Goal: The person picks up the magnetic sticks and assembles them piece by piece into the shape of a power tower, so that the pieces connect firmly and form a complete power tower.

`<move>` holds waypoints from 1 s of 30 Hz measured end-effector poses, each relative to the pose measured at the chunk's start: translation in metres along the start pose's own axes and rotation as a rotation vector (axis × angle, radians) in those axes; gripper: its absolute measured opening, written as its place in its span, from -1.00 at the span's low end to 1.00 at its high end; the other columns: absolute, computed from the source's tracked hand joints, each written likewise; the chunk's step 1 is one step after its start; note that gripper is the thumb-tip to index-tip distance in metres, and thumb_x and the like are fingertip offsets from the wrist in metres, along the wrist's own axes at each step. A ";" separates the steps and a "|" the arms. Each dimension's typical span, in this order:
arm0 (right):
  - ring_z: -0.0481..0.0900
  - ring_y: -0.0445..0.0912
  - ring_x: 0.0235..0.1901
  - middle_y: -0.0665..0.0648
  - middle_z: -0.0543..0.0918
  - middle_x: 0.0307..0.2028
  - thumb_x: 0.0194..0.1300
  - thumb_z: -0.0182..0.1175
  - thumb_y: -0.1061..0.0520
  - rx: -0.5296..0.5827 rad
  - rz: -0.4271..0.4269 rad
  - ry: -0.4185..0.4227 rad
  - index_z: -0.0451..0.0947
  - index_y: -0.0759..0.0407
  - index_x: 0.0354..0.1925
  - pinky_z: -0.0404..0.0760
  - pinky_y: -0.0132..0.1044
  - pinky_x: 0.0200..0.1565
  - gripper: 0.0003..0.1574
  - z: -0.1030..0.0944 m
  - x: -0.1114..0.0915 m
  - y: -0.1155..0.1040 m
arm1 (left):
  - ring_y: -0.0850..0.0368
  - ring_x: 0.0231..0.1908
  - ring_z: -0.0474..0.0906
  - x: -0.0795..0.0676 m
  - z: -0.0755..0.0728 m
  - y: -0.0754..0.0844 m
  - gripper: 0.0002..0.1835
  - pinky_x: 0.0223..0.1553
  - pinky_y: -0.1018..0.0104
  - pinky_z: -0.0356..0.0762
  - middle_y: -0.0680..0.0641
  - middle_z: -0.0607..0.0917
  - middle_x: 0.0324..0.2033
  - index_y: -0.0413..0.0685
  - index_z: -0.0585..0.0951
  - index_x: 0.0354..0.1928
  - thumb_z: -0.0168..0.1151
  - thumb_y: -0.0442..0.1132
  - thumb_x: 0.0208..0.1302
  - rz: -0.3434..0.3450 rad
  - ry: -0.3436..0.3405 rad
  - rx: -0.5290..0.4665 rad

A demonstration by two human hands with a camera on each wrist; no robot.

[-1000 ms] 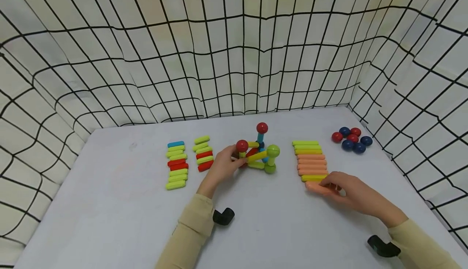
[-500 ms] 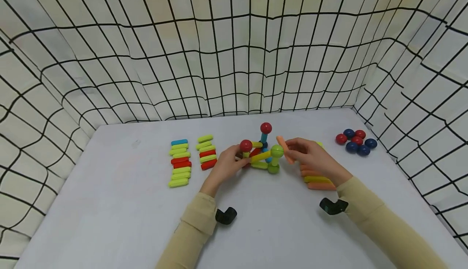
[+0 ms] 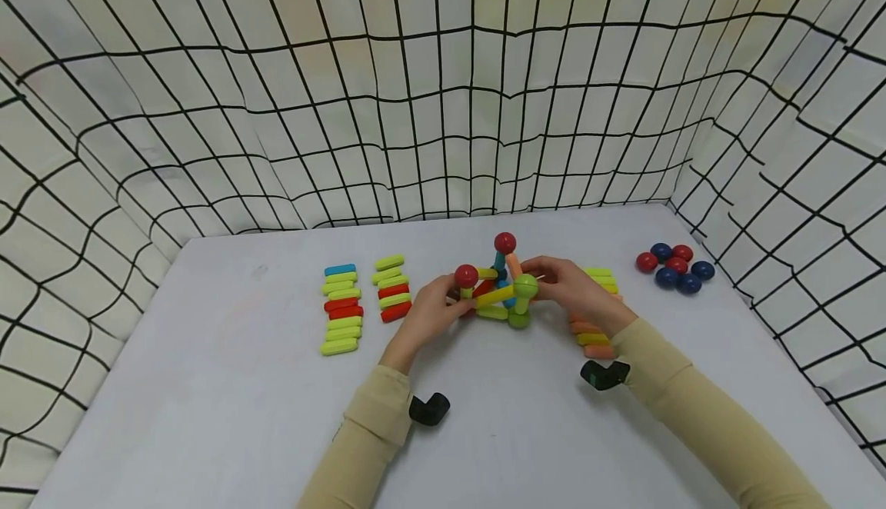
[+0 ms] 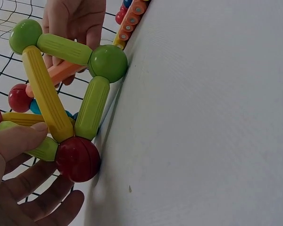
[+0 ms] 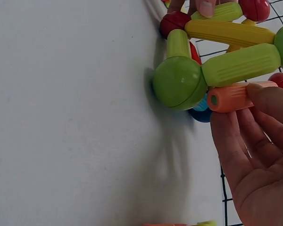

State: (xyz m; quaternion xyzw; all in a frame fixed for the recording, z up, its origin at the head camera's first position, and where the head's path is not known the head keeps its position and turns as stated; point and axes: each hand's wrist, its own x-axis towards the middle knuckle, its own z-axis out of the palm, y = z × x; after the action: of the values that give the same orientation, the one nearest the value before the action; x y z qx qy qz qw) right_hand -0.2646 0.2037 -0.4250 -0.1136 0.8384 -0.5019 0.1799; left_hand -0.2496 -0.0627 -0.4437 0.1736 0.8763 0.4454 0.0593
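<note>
Near the middle of the table stands a ball-and-stick frame, with a yellow stick (image 3: 494, 296) slanting between a red ball (image 4: 78, 159) and a green ball (image 3: 525, 287). My left hand (image 3: 431, 311) grips its left side, thumb and fingers round a short green stick (image 4: 43, 149) under another red ball (image 3: 466, 276). My right hand (image 3: 571, 290) pinches an orange stick (image 5: 233, 97) between thumb and fingers. The stick's upper end is close to the red ball (image 3: 505, 243) on top of a blue stick; whether they touch I cannot tell. Its lower end lies beside the green balls.
Left of the frame lie two columns of short sticks (image 3: 341, 312), green, red and blue. A row of longer orange, yellow and green sticks (image 3: 599, 351) is partly hidden under the right forearm. Red and blue balls (image 3: 667, 278) cluster at far right. Black-gridded white walls surround the table.
My right hand took an orange stick from the near end of the right row and carried it left to the frame, where it now tilts beside the blue stick. My left hand keeps its grip.
</note>
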 end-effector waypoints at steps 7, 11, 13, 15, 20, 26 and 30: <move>0.41 0.09 0.21 0.12 0.45 0.24 0.41 0.17 0.08 0.030 -0.006 -0.019 0.40 0.09 0.29 0.49 -0.04 0.19 -0.49 0.006 0.005 0.000 | 0.01 -0.15 0.59 -0.001 0.001 0.000 -0.70 -0.17 0.24 0.64 -0.11 0.65 -0.16 -0.17 0.56 0.02 0.30 -0.24 0.29 -0.002 0.008 -0.012; 0.38 0.09 0.22 0.10 0.45 0.24 0.37 0.22 0.06 0.023 0.015 -0.009 0.42 0.06 0.28 0.48 -0.03 0.19 -0.46 0.007 0.006 0.000 | -0.01 -0.13 0.60 -0.001 0.001 0.001 -0.68 -0.14 0.22 0.64 -0.12 0.65 -0.15 -0.18 0.57 0.04 0.32 -0.25 0.27 0.002 0.009 -0.008; 0.36 0.10 0.22 0.09 0.45 0.24 0.35 0.25 0.04 0.023 0.028 -0.010 0.43 0.04 0.27 0.46 -0.01 0.21 -0.45 0.007 0.006 0.000 | -0.02 -0.12 0.59 0.000 0.001 0.001 -0.66 -0.10 0.19 0.63 -0.12 0.65 -0.15 -0.18 0.56 0.04 0.34 -0.27 0.25 0.003 0.007 -0.010; 0.35 0.09 0.23 0.09 0.45 0.24 0.34 0.25 0.03 0.012 0.031 -0.018 0.42 0.03 0.27 0.45 0.00 0.22 -0.44 0.006 0.005 0.001 | -0.03 -0.11 0.59 0.000 0.002 0.002 -0.64 -0.06 0.16 0.63 -0.13 0.65 -0.13 -0.20 0.56 0.05 0.36 -0.30 0.22 0.003 0.005 -0.016; 0.36 0.10 0.22 0.11 0.46 0.23 0.37 0.18 0.07 -0.036 0.034 -0.050 0.42 0.04 0.27 0.44 0.02 0.22 -0.48 -0.002 0.007 0.000 | -0.04 -0.11 0.58 0.000 0.006 0.001 -0.64 -0.03 0.16 0.61 -0.16 0.62 -0.14 -0.22 0.58 0.03 0.39 -0.36 0.18 0.020 0.023 0.019; 0.33 0.19 0.29 0.20 0.36 0.35 0.42 0.11 0.10 -0.134 0.008 -0.070 0.27 0.11 0.41 0.37 0.08 0.27 -0.36 -0.005 0.016 0.000 | 0.02 -0.28 0.43 -0.001 0.011 0.003 -0.69 -0.29 0.27 0.47 -0.13 0.52 -0.33 -0.24 0.59 -0.05 0.40 -0.31 0.19 -0.018 0.140 0.128; 0.35 0.19 0.30 0.22 0.31 0.38 0.42 0.10 0.12 -0.179 0.040 -0.091 0.18 0.12 0.46 0.34 0.10 0.28 -0.29 -0.003 0.020 0.001 | 0.03 -0.32 0.41 -0.001 0.013 0.003 -0.69 -0.32 0.27 0.43 -0.11 0.51 -0.40 -0.28 0.55 -0.02 0.35 -0.34 0.23 -0.055 0.207 0.094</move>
State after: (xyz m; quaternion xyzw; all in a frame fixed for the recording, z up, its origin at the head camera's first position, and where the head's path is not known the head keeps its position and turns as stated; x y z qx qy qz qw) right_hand -0.2845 0.1994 -0.4280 -0.1354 0.8729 -0.4156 0.2168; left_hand -0.2443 -0.0514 -0.4491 0.1053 0.9022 0.4174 -0.0274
